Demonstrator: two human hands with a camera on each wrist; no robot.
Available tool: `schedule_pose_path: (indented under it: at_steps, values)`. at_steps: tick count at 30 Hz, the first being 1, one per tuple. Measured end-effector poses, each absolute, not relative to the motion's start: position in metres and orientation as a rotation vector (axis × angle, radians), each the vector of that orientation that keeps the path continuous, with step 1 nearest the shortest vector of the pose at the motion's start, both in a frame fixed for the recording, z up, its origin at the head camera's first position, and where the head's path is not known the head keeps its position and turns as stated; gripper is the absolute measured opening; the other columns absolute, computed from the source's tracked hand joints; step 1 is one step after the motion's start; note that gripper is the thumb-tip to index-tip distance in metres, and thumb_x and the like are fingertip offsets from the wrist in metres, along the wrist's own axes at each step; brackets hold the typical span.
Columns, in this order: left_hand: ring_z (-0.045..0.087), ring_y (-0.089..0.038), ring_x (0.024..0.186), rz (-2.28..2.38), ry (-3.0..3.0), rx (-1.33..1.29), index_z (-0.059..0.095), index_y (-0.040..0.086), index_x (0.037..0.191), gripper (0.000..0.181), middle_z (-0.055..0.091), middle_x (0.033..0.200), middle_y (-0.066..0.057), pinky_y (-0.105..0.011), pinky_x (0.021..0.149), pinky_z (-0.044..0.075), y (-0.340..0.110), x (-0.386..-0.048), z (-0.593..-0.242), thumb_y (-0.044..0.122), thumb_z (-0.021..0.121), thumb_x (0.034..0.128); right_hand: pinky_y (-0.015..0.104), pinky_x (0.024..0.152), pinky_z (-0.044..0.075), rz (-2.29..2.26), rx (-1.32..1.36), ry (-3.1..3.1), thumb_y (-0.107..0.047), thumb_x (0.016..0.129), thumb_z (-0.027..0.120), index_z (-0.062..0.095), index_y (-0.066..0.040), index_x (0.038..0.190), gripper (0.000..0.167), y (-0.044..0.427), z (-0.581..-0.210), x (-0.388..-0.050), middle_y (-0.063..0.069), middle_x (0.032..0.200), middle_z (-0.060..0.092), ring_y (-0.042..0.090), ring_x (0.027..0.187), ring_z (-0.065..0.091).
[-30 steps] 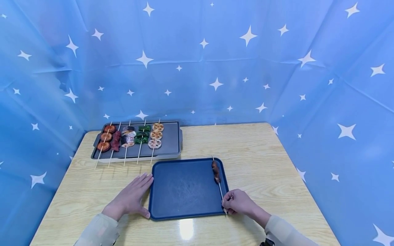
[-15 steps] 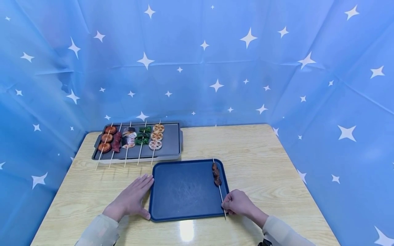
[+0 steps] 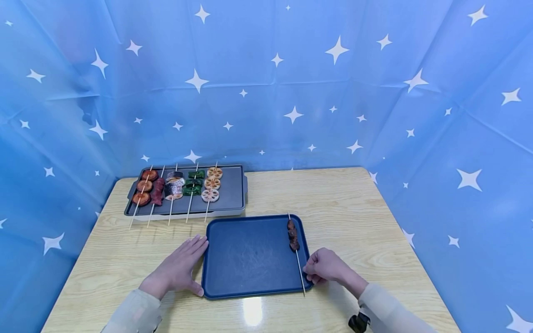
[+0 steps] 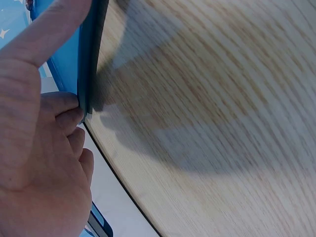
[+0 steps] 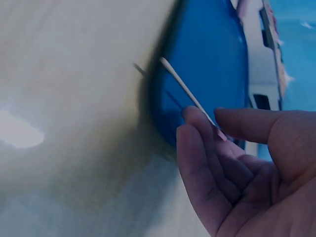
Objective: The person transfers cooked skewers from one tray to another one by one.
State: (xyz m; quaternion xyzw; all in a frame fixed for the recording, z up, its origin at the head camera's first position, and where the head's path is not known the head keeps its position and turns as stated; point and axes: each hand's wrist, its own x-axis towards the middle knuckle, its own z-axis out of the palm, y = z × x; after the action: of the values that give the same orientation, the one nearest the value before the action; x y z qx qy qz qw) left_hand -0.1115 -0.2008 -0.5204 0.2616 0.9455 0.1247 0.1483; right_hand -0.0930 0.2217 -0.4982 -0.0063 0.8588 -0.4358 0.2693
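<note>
On the right side of the dark blue tray [image 3: 250,259] lies a skewer of brown meat chunks [image 3: 293,237]. Its bare stick points toward the person and juts over the near edge. My right hand [image 3: 326,267] is just right of that stick at the tray's right rim. In the right wrist view, thumb and fingers [image 5: 190,143] are parted, with the stick [image 5: 185,89] beyond them and not pinched. My left hand [image 3: 176,268] rests against the tray's left edge with its fingers extended. Seen from the left wrist, the thumb [image 4: 49,29] touches the tray wall [image 4: 91,59].
A grey grill plate [image 3: 231,189] stands at the back left. On it lie several skewers: brown round slices [image 3: 144,186], red meat [image 3: 157,190], fish [image 3: 173,187], green pepper [image 3: 193,182] and lotus root [image 3: 212,183]. A starry blue curtain [image 3: 270,92] surrounds the wooden table [image 3: 354,217].
My right hand has let go of the meat skewer's stick and shifted slightly right and away from the person. The skewer slid a little toward the person earlier. The left hand stays put.
</note>
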Motion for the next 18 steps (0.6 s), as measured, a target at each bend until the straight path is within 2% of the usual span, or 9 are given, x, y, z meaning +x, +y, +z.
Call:
schedule_pose_path:
  at_steps: [7,18]
  values:
    - [0.019,-0.035,0.15,0.351,2.716,0.744,0.029,0.002,0.152,0.13,0.026,0.161,-0.014,-0.05,0.124,0.018,-0.2,-0.112,-0.52,0.064,0.084,0.0519,0.035,0.057,0.06,-1.14,0.049,2.373,-0.011,0.09,0.065,0.071,0.003,0.086,0.015,0.224,-0.486,-0.113,0.007,0.07,0.07,0.014,0.06,0.064]
    - [0.019,-0.035,0.15,0.366,2.71,0.737,0.028,0.002,0.153,0.13,0.025,0.161,-0.014,-0.05,0.124,0.018,-0.201,-0.111,-0.52,0.065,0.083,0.0529,0.033,0.06,0.061,-1.111,0.074,2.411,-0.012,0.092,0.063,0.072,0.001,0.089,0.016,0.208,-0.475,-0.138,0.007,0.073,0.07,0.014,0.063,0.066]
